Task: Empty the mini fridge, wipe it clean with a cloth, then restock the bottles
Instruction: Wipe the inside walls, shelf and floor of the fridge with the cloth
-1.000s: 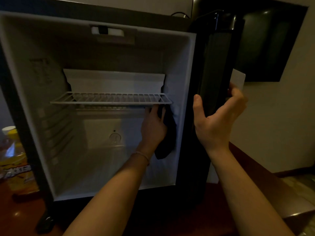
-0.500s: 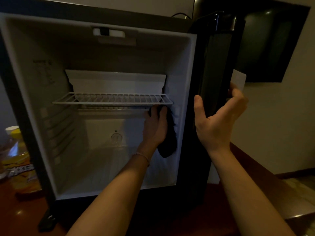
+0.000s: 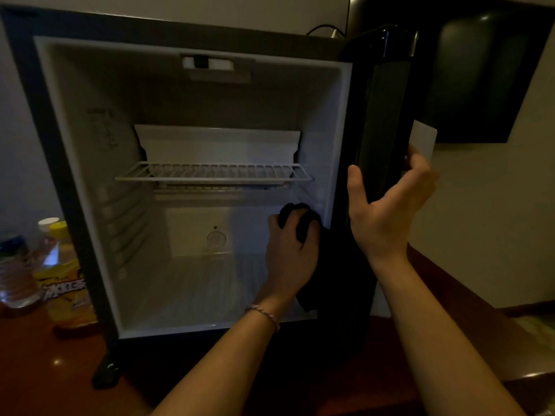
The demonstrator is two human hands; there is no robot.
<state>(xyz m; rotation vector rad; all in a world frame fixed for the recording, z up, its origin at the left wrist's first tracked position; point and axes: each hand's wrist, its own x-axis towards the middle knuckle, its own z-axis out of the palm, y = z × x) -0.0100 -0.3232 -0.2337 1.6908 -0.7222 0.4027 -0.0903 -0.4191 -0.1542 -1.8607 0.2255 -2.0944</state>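
Both hands are at work on the mini fridge. Left hand reaches into the lower compartment with its fingers curled round a dark cloth, pressing it against the inner right wall just below the wire shelf — the wiping step, by the look of it. Part of the cloth hangs down beside the wrist. Right hand grips the edge of the open door, thumb on the inner side and fingers wrapped round the outer face, probably to keep the door from swinging shut and to steady the cabinet against the rubbing.

No bottles are inside the cabinet. The bottles stand together on the wooden surface just left of the fridge — close enough to restock once the walls and floor are done.
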